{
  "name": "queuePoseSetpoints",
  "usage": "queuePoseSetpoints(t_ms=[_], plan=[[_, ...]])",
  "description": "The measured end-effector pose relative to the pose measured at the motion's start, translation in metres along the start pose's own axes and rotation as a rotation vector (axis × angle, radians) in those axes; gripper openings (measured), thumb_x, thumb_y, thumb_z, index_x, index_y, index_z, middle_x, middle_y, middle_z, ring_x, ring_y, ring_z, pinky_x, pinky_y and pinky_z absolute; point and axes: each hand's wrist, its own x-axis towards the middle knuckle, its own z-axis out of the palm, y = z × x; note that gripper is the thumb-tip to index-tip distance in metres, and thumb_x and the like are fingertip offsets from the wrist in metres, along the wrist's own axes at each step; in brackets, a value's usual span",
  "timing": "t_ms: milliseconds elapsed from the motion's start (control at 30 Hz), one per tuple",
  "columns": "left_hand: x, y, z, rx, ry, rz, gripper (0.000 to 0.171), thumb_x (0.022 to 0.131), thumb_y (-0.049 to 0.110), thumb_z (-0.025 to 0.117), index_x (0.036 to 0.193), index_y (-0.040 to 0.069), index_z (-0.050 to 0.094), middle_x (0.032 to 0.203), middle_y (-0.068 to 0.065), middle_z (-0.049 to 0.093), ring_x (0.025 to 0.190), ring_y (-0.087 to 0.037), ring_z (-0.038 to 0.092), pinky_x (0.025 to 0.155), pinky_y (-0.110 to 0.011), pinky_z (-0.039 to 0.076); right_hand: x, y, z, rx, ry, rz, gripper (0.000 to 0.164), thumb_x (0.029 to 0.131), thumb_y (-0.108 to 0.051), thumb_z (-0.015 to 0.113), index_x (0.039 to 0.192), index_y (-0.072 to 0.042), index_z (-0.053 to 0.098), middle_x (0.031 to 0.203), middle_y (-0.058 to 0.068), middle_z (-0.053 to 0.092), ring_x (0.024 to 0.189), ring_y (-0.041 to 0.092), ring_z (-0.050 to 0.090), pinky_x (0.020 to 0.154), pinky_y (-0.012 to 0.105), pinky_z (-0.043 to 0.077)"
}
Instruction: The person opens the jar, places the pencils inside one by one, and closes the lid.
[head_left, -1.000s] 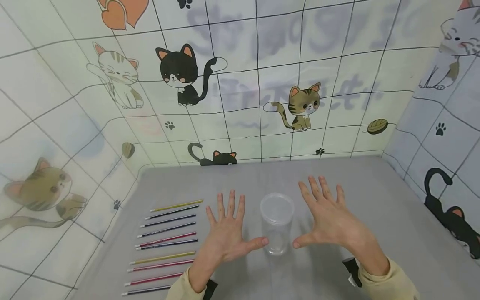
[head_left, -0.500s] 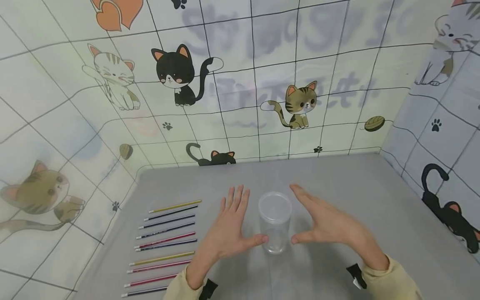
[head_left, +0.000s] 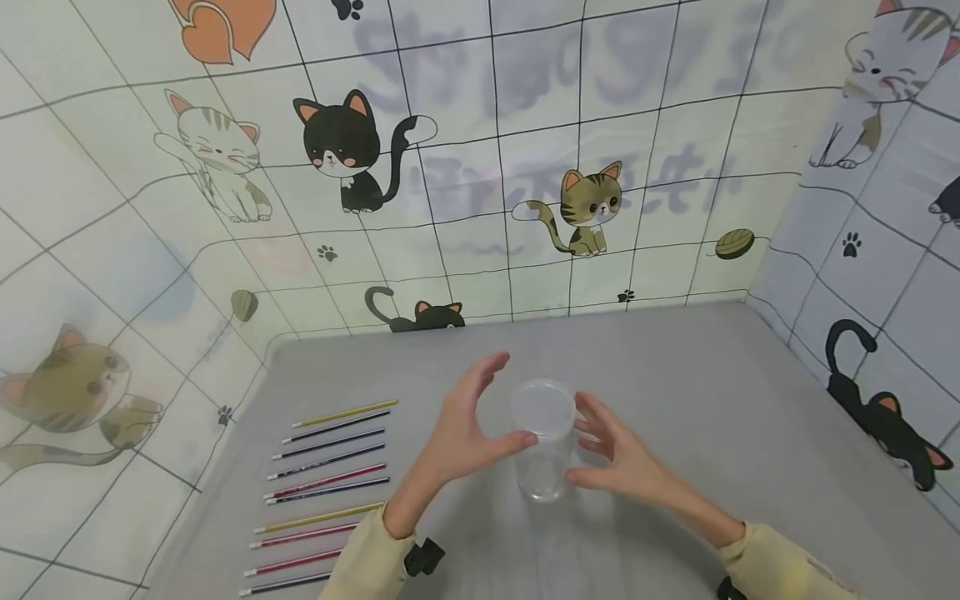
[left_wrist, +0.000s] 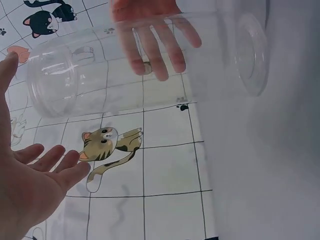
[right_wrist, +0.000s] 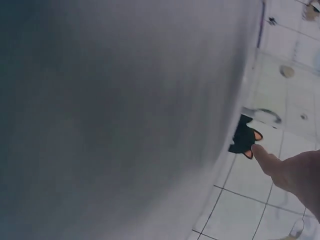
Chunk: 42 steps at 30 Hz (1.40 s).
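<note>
A clear plastic jar [head_left: 542, 471] with a round lid [head_left: 543, 408] stands upright on the grey table. My left hand [head_left: 467, 429] is raised at its left side, fingers spread from the thumb, whose tip is at the lid's edge; whether it touches I cannot tell. On the other side, my right hand [head_left: 618, 458] is close to the jar wall with its fingers loosely bent. Through the clear jar [left_wrist: 150, 92] in the left wrist view, the right hand's fingers [left_wrist: 172, 52] show straight. Only part of the right hand [right_wrist: 300, 175] appears in the right wrist view.
Several pencils [head_left: 326, 454], yellow, dark and red, lie in a row at the left of the grey table [head_left: 675, 367]. Cat-printed white cloth walls [head_left: 480, 192] enclose the table at the back and sides.
Both hands have turned from flat and spread, palms down, to facing the jar. The left has lifted toward the lid, and the right has come in closer. The jar stands where it was.
</note>
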Motion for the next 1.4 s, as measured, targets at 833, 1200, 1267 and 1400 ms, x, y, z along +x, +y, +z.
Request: queuePoseSetpoints(t_ms=[833, 1200, 1267, 1400], plan=[[0.011, -0.012, 0.029, -0.242, -0.183, -0.160, 0.073, 0.075, 0.014, 0.088, 0.139, 0.013, 0.053, 0.129, 0.004, 0.061, 0.112, -0.016, 0.058, 0.092, -0.037, 0.049, 0.011, 0.028, 0.027, -0.051, -0.069, 0.037, 0.081, 0.073, -0.016, 0.090, 0.141, -0.011, 0.047, 0.136, 0.004, 0.055, 0.122, 0.019, 0.053, 0.102, 0.034, 0.043], [0.005, -0.002, 0.051, -0.212, 0.039, -0.135, 0.066, 0.072, 0.013, 0.089, 0.131, 0.014, 0.061, 0.121, -0.002, 0.068, 0.108, -0.020, 0.062, 0.091, -0.039, 0.049, 0.010, 0.028, 0.031, -0.080, -0.026, 0.000, 0.076, 0.073, -0.013, 0.089, 0.137, -0.005, 0.050, 0.132, 0.005, 0.058, 0.119, 0.018, 0.056, 0.099, 0.030, 0.046], [0.003, 0.001, 0.057, -0.193, 0.111, -0.149, 0.064, 0.071, 0.015, 0.089, 0.130, 0.013, 0.063, 0.121, -0.001, 0.068, 0.108, -0.023, 0.062, 0.091, -0.040, 0.049, 0.009, 0.027, 0.032, -0.110, -0.003, -0.001, 0.073, 0.074, -0.014, 0.090, 0.135, -0.005, 0.052, 0.130, 0.005, 0.060, 0.117, 0.017, 0.057, 0.098, 0.030, 0.047], [-0.003, 0.005, 0.070, -0.131, 0.246, -0.213, 0.063, 0.072, 0.023, 0.087, 0.129, 0.011, 0.063, 0.121, -0.001, 0.066, 0.107, -0.026, 0.062, 0.086, -0.042, 0.049, 0.007, 0.026, 0.036, -0.182, 0.051, 0.008, 0.070, 0.074, -0.019, 0.090, 0.132, -0.004, 0.054, 0.125, 0.003, 0.062, 0.114, 0.013, 0.057, 0.095, 0.029, 0.048]])
